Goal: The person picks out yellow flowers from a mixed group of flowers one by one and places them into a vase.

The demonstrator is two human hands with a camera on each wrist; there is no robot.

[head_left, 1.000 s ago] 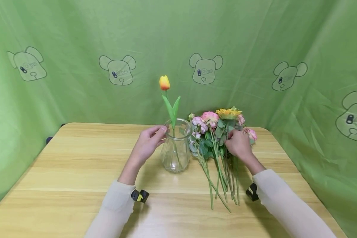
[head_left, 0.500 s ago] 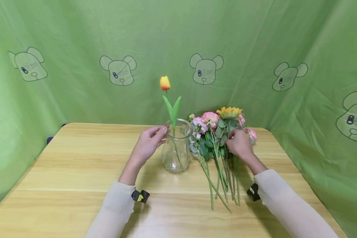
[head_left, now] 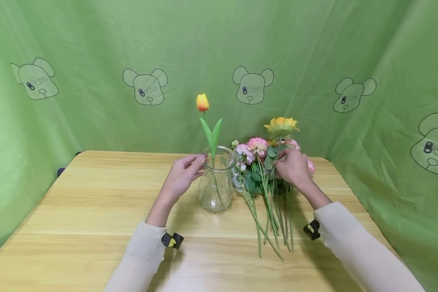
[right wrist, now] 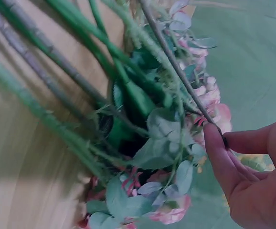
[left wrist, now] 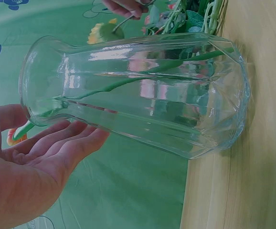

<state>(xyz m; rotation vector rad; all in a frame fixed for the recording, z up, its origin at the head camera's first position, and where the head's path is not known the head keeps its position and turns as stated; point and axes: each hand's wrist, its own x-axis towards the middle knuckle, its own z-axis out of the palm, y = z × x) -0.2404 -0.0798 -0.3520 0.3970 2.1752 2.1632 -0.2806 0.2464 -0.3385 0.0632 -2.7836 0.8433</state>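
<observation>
A clear glass vase (head_left: 208, 194) stands upright on the table, with one orange-yellow tulip (head_left: 202, 102) in it, its stem slanting down through the glass. My left hand (head_left: 181, 174) holds the vase at the left of its neck; in the left wrist view the thumb is at the rim and the fingers lie along the neck. To the right, my right hand (head_left: 295, 168) pinches the stem (right wrist: 176, 71) of a yellow sunflower (head_left: 282, 126) between thumb and fingertips. The sunflower's head is raised over a pile of pink flowers (head_left: 257, 146) with green leaves.
Several loose stems (head_left: 266, 223) of the pile point toward the front of the wooden table (head_left: 95, 202), just right of the vase. A green curtain (head_left: 190, 48) with printed bear heads hangs behind and at the sides. Each wrist wears a black camera band (head_left: 312, 230).
My right hand has risen slightly, lifting the sunflower's head up from the pile and uncovering another yellow bloom beneath. The left hand, vase and tulip have stayed in place.
</observation>
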